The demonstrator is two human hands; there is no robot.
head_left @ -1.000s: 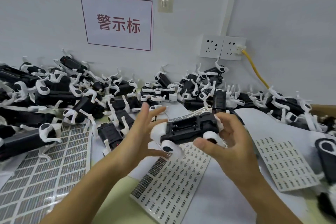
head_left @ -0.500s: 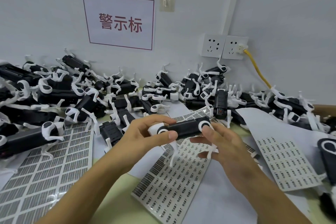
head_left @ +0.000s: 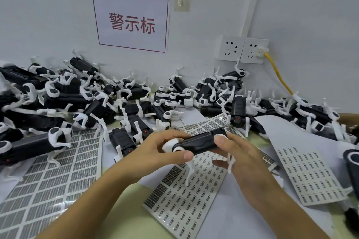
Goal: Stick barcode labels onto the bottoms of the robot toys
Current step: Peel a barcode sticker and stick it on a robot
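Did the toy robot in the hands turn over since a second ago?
Yes. The toy robot rolled from underside-up to legs-down, and sank slightly toward the label sheet beneath it.

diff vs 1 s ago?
The held robot toy rolled from underside-up to side-on, legs now hanging down. The left hand, open before, now grips its end; the right hand kept its grip. Toy pile and label sheets unchanged.
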